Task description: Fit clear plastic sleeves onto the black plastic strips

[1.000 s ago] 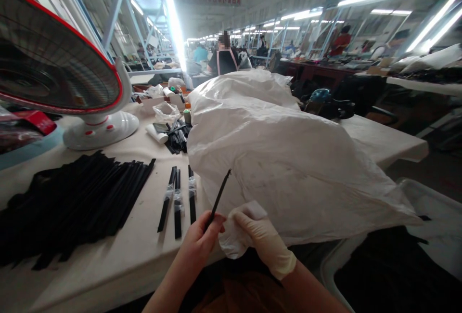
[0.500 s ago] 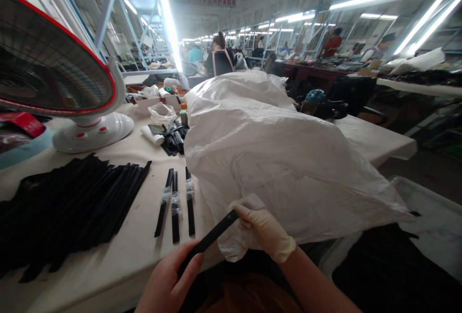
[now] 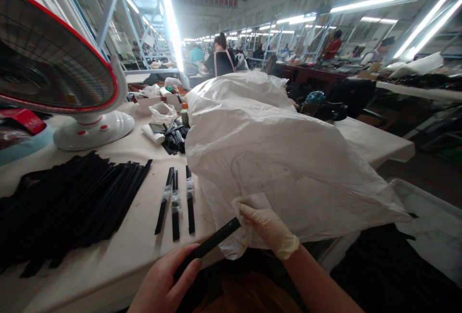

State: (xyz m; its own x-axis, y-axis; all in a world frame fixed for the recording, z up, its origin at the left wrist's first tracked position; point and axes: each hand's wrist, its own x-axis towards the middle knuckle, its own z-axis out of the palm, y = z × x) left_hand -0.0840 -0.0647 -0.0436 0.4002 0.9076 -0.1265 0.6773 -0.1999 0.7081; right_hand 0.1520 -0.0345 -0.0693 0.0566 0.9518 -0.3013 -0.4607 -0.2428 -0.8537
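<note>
My bare left hand (image 3: 169, 277) is closed around a flat black strip (image 3: 218, 237), which slants up and to the right from between thumb and fingers. Just past the strip's far end is my right hand (image 3: 269, 226) in a pale glove, its fingers pinched on a thin white cloth (image 3: 258, 201). A small gap shows between the gloved fingers and the strip. Left of the hands lie a few similar black strips (image 3: 175, 226) bound with clear wrap (image 3: 175, 199). A broad pile of black strips (image 3: 83, 207) is spread farther left.
A large white plastic sheet (image 3: 274, 154) bulges over the table's middle. A white fan (image 3: 94, 130) with a red rim stands at the left. Black scraps (image 3: 175, 137) and a white roll (image 3: 153, 134) lie behind the strips. Black fabric (image 3: 390, 269) hangs low at right. People work farther back.
My right hand has come off the strip's far end and shifted slightly right, the white cloth still in its fingers. My left hand keeps the strip and has moved a little left and down.
</note>
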